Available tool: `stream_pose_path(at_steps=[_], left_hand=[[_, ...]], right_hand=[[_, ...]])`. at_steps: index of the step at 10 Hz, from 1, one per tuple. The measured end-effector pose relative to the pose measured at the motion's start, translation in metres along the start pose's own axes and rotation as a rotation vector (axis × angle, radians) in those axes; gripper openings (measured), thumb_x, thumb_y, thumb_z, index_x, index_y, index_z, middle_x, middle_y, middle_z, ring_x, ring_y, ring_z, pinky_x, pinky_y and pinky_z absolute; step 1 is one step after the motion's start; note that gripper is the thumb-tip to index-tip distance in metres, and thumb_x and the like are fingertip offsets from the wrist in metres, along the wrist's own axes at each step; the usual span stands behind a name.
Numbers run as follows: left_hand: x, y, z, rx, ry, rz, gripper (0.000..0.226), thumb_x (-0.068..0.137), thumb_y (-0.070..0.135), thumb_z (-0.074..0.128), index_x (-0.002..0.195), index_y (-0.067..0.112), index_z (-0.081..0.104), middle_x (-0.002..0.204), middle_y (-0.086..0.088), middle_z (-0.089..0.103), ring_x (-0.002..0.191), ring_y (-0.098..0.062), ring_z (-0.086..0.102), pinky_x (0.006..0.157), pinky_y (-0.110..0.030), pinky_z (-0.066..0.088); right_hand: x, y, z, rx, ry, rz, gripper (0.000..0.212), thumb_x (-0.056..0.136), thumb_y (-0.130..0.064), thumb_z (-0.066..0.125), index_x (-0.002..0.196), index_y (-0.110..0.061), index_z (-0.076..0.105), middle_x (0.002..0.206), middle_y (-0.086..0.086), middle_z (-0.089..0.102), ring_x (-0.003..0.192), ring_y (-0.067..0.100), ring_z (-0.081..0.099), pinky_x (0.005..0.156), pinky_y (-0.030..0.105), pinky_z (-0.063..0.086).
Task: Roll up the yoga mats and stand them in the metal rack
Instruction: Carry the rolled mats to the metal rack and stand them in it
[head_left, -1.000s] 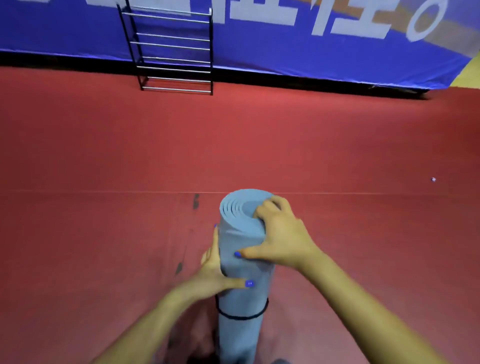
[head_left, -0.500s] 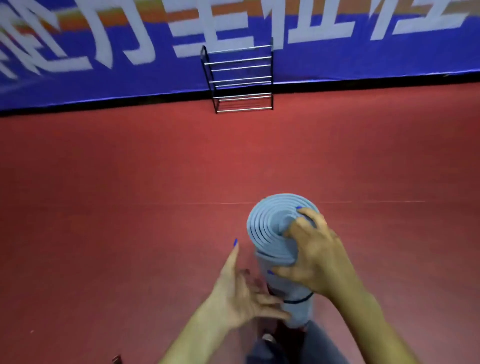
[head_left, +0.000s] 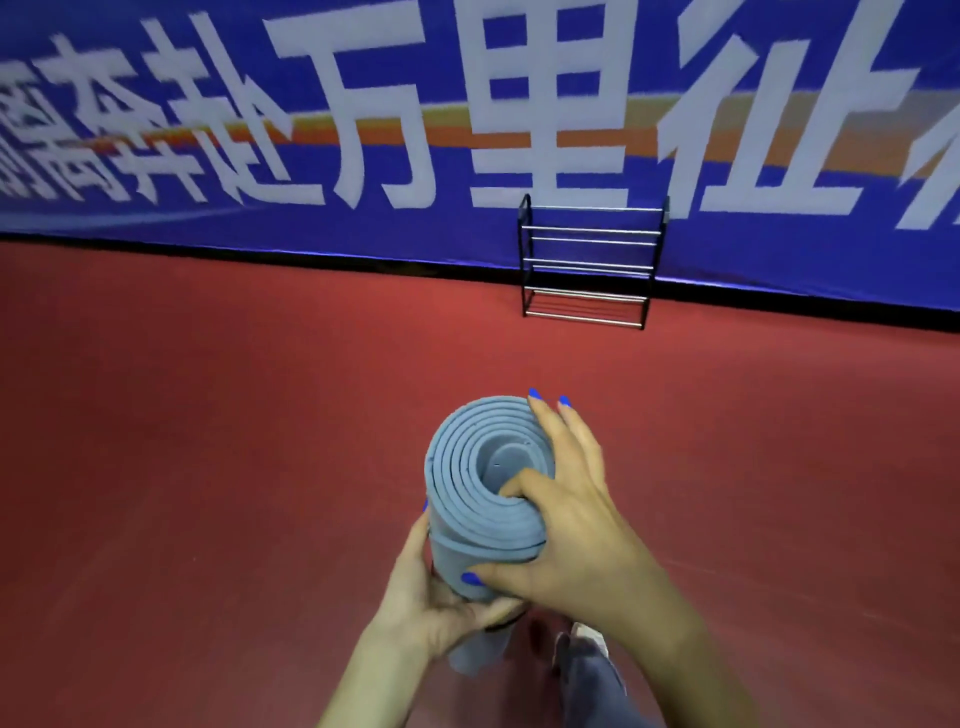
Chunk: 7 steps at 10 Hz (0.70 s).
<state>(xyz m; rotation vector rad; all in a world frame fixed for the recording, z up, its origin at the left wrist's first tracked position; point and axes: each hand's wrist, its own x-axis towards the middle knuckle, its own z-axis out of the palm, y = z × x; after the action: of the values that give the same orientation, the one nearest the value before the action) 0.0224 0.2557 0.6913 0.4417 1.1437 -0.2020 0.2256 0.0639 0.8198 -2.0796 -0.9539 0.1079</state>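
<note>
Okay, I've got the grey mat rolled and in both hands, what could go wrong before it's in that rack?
1. The rolled grey-blue foam yoga mat shows loose spiral layers at its top end; they might telescope or unwind if the grip of the right hand or left hand slackens.
2. The black-framed metal rack with silver bars stands far across the red floor, so the roll has to be carried there.
3. Gaps between its bars may let the mat tip.
</note>
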Motion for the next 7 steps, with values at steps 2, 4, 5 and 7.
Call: stream_pose_path(at_steps=[2, 4, 5, 7], left_hand=[[0.011, 0.127, 0.266, -0.207, -0.196, -0.064, 0.054, 0.08, 0.042, 0.062, 0.112, -0.002, 0.061, 0.11, -0.036, 0.061, 0.105, -0.054, 0.052, 0.075, -0.074, 0.041], [0.079, 0.227, 0.357, -0.297, -0.202, -0.147, 0.055, 0.084, 0.04, 0.062, 0.114, -0.005, 0.059, 0.106, -0.039, 0.06, 0.105, -0.055, 0.05, 0.069, -0.076, 0.041], [0.131, 0.286, 0.405, -0.282, -0.235, -0.192, 0.055, 0.084, 0.041, 0.063, 0.116, -0.003, 0.06, 0.108, -0.037, 0.061, 0.101, -0.052, 0.054, 0.07, -0.074, 0.044], [0.214, 0.426, 0.502, -0.174, -0.289, -0.264, 0.055, 0.082, 0.036, 0.064, 0.123, -0.001, 0.058, 0.122, -0.034, 0.056, 0.112, -0.053, 0.05, 0.089, -0.072, 0.038]], right_hand=[[0.152, 0.048, -0.049, 0.434, 0.01, 0.142, 0.069, 0.058, -0.082, 0.06, 0.119, -0.055, 0.042, 0.154, -0.027, -0.002, 0.139, -0.013, -0.001, 0.11, 0.008, 0.009], [0.321, 0.135, -0.049, 0.478, -0.116, 0.624, 0.105, 0.062, -0.033, 0.082, 0.148, -0.021, 0.024, 0.146, 0.002, 0.039, 0.133, 0.018, 0.04, 0.113, 0.037, 0.031], [0.402, 0.18, -0.043, 0.487, -0.049, 0.692, 0.073, 0.047, -0.029, 0.07, 0.117, -0.017, 0.054, 0.112, 0.003, 0.066, 0.102, 0.019, 0.064, 0.092, 0.043, 0.052], [0.541, 0.227, -0.052, 0.58, 0.205, 0.665, 0.058, 0.048, -0.018, 0.065, 0.105, -0.017, 0.057, 0.094, 0.001, 0.069, 0.084, 0.013, 0.067, 0.078, 0.034, 0.057]])
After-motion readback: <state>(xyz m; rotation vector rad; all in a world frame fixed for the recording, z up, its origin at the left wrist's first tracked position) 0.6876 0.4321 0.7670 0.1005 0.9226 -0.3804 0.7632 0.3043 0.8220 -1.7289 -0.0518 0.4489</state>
